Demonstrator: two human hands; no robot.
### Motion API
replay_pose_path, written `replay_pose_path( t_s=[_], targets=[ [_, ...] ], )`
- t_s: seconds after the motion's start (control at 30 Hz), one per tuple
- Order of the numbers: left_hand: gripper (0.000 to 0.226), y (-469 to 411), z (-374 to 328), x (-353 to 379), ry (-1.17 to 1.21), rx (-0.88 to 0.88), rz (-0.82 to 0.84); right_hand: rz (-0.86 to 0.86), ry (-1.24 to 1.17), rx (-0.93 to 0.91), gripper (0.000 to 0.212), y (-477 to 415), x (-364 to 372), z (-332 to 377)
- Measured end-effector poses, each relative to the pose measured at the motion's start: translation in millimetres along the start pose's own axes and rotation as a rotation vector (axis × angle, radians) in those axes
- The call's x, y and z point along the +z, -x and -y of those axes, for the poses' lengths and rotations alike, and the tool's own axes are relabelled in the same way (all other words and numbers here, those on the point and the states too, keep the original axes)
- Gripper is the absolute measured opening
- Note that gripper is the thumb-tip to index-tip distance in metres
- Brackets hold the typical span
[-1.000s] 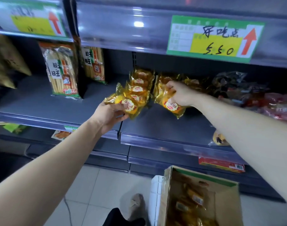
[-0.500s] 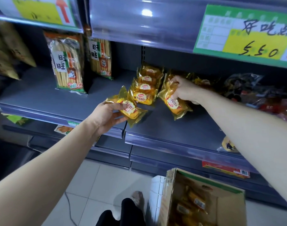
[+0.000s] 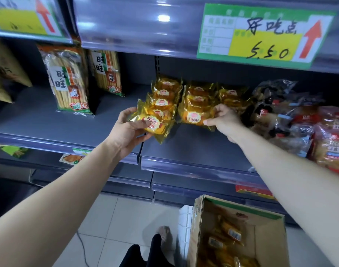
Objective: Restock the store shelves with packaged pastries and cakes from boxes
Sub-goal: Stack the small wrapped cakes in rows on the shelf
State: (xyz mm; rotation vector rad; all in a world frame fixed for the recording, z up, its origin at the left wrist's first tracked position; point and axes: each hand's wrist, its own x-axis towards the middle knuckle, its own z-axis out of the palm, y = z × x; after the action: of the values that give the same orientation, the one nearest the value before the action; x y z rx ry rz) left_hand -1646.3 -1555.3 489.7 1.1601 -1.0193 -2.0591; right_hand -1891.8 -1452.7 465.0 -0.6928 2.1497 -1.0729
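Observation:
Yellow-wrapped pastry packs stand in rows on the grey shelf (image 3: pixel 193 149). My left hand (image 3: pixel 126 132) grips the front pack (image 3: pixel 155 125) of the left row (image 3: pixel 163 93), thumb on its label. My right hand (image 3: pixel 225 120) pinches the right edge of the front pack (image 3: pixel 194 116) of the middle row. A third short row (image 3: pixel 231 95) sits behind my right hand. An open cardboard box (image 3: pixel 201 228) on the floor at lower right holds several more of the same packs (image 3: pixel 230 236).
Two tall rice-cracker bags (image 3: pixel 68 81) stand on the shelf to the left, with bare shelf between them and the pastries. Dark and red bread bags (image 3: pixel 299 120) crowd the right. A green price tag (image 3: pixel 261 33) hangs on the shelf above. My shoe (image 3: pixel 163 233) is on the tiled floor.
My right hand shifted from the top of its pack to the pack's right edge, and the pack now stands squarer in its row. My left hand pushed its pack closer to the left row.

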Motion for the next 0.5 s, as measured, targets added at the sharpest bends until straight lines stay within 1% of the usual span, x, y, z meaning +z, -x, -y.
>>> replay_pose_path(
  t_s=[0.1,0.23,0.37,0.5],
  targets=[
    [0.038,-1.3,-0.3,-1.2,0.000,-0.005,-0.002,-0.076,0.069,0.007,0.032,-3.0,8.4,-13.1],
    [0.034,-3.9,1.0,-5.2,-0.025,-0.006,-0.009,-0.140,0.126,-0.010,0.031,-10.2,17.6,-14.1],
    [0.026,-6.6,3.5,-10.4,-0.034,-0.017,-0.016,-0.158,0.167,-0.022,0.037,-12.9,24.1,-9.2],
    [0.022,-8.9,5.8,-14.2,-0.084,-0.036,-0.020,-0.152,0.214,-0.018,0.035,-8.6,24.6,-10.6]
  ],
)
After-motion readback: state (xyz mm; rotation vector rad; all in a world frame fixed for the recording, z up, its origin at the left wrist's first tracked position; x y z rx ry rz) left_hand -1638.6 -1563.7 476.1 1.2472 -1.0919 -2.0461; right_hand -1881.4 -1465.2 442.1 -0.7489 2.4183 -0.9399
